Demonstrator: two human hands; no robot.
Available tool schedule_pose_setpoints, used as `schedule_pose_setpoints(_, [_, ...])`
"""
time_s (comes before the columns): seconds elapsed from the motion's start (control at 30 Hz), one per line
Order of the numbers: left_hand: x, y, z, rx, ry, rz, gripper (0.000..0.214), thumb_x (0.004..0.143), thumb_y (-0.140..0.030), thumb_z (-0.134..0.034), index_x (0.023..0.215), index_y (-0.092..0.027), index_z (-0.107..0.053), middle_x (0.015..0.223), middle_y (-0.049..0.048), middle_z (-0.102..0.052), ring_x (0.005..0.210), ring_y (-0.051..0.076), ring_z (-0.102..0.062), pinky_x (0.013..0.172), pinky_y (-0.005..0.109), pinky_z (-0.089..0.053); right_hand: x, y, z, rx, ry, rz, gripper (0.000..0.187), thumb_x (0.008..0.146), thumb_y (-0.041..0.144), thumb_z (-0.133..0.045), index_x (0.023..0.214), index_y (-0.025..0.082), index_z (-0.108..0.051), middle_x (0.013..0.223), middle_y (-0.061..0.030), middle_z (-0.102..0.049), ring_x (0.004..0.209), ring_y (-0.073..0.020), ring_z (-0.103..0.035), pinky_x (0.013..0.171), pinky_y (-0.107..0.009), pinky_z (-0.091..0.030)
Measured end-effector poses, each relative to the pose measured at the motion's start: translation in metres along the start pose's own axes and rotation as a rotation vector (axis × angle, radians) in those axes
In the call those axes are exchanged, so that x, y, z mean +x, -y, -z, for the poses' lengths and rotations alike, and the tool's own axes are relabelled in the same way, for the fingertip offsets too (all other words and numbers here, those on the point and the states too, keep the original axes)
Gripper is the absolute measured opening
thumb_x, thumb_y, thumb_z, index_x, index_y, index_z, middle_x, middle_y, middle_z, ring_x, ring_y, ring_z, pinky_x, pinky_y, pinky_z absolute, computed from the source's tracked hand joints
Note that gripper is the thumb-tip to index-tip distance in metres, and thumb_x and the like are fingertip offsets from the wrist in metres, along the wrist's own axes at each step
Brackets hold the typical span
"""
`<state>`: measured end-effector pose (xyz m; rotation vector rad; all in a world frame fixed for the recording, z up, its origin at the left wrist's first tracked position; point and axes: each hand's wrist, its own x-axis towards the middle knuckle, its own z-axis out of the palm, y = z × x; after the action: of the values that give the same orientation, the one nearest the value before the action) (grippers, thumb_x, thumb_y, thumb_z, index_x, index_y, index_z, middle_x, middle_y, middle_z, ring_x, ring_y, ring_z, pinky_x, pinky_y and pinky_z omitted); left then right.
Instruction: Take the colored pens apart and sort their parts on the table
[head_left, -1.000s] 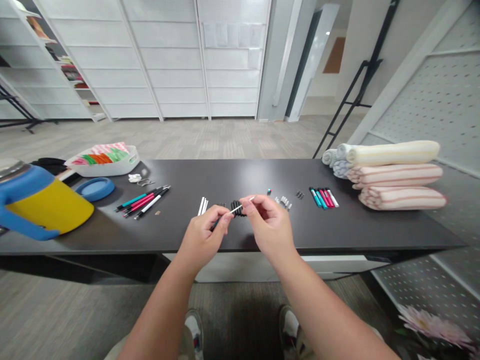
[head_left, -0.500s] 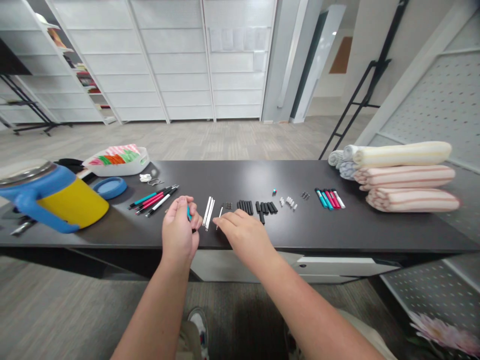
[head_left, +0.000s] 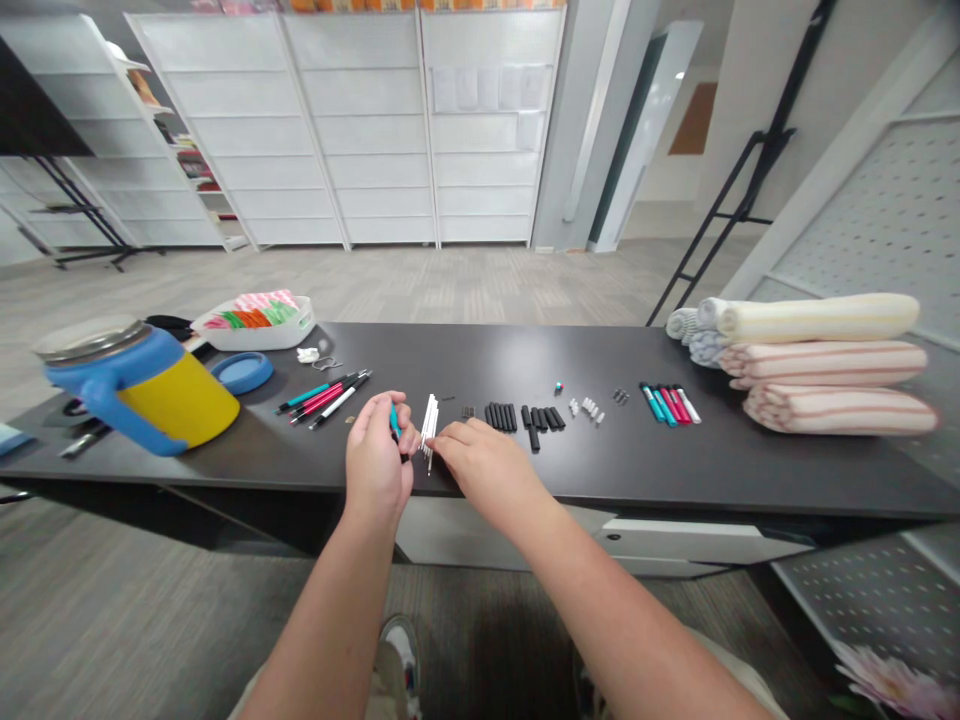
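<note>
My left hand [head_left: 379, 450] is closed around a teal pen barrel [head_left: 394, 420], held just above the near part of the black table [head_left: 750, 460]. My right hand [head_left: 480, 462] rests on the table with its fingertips pinched at the lower end of a small bundle of white refill tubes [head_left: 429, 418]. To the right lie a row of black pen parts [head_left: 525, 416], small white tips [head_left: 589, 407] and several coloured barrels [head_left: 669, 403]. Left of my left hand lie assembled pens [head_left: 324, 394].
A yellow jug with blue handle [head_left: 146, 393] lies on its side at the left, with a blue lid [head_left: 241, 371] and a white tray of coloured items [head_left: 256, 322] behind. Folded striped towels [head_left: 821, 365] are stacked at the right. White shelving lines the far wall.
Both hands came down from mid-air to the table and moved left. The white refill my right hand held raised is now down at the white bundle; my left hand keeps the teal barrel.
</note>
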<state>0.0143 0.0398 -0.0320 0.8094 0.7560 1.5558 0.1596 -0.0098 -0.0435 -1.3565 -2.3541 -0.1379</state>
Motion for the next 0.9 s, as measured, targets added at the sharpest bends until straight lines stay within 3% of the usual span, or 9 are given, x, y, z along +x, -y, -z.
schedule_pose_setpoints(0.13, [0.000, 0.000, 0.001, 0.007, 0.018, 0.006, 0.010, 0.091, -0.028, -0.066, 0.093, -0.019, -0.062, 0.066, -0.0061, -0.050, 0.042, 0.005, -0.036, 0.042, 0.020, -0.029, 0.011, -0.003, 0.001, -0.015, -0.057, -0.047, 0.025, 0.107, 0.019, -0.051, 0.118, 0.021, -0.074, 0.109, -0.0080, -0.074, 0.096, -0.0224, -0.060, 0.091, -0.034, -0.049])
schedule_pose_setpoints(0.27, [0.002, -0.001, 0.002, -0.005, -0.017, 0.008, 0.012, 0.089, -0.028, -0.067, 0.093, -0.019, -0.060, 0.066, -0.0064, -0.051, 0.042, 0.005, -0.036, 0.042, 0.019, -0.029, 0.030, -0.019, 0.019, -0.084, -0.098, -0.242, 0.022, 0.105, 0.021, -0.055, 0.113, 0.021, -0.076, 0.105, -0.0108, -0.075, 0.102, -0.0252, -0.062, 0.095, -0.038, -0.050])
schedule_pose_setpoints(0.43, [0.005, -0.006, 0.005, 0.023, -0.040, 0.033, 0.013, 0.087, -0.029, -0.067, 0.091, -0.019, -0.060, 0.063, -0.0081, -0.046, 0.040, 0.004, -0.032, 0.041, 0.019, -0.026, 0.079, -0.047, 0.039, -0.217, 0.218, -0.206, 0.023, 0.103, 0.023, -0.056, 0.108, 0.022, -0.079, 0.110, -0.0117, -0.076, 0.103, -0.0272, -0.067, 0.090, -0.037, -0.051])
schedule_pose_setpoints(0.6, [0.009, -0.013, 0.013, 0.088, -0.037, -0.006, 0.016, 0.091, -0.034, -0.065, 0.090, -0.019, -0.061, 0.060, -0.0093, -0.042, 0.039, 0.004, -0.029, 0.039, 0.018, -0.021, 0.121, -0.061, 0.025, -0.233, 0.413, -0.120, 0.016, 0.093, 0.020, -0.069, 0.101, 0.025, -0.082, 0.109, -0.0090, -0.079, 0.101, -0.0249, -0.070, 0.081, -0.030, -0.049])
schedule_pose_setpoints(0.9, [0.016, -0.014, 0.019, 0.060, -0.038, 0.041, 0.014, 0.089, -0.033, -0.064, 0.090, -0.019, -0.060, 0.060, -0.0097, -0.042, 0.039, 0.004, -0.027, 0.038, 0.018, -0.020, 0.134, -0.084, 0.009, -0.207, 0.462, -0.073, 0.024, 0.093, 0.019, -0.068, 0.116, 0.021, -0.073, 0.110, -0.0082, -0.078, 0.101, -0.0215, -0.070, 0.080, -0.026, -0.046])
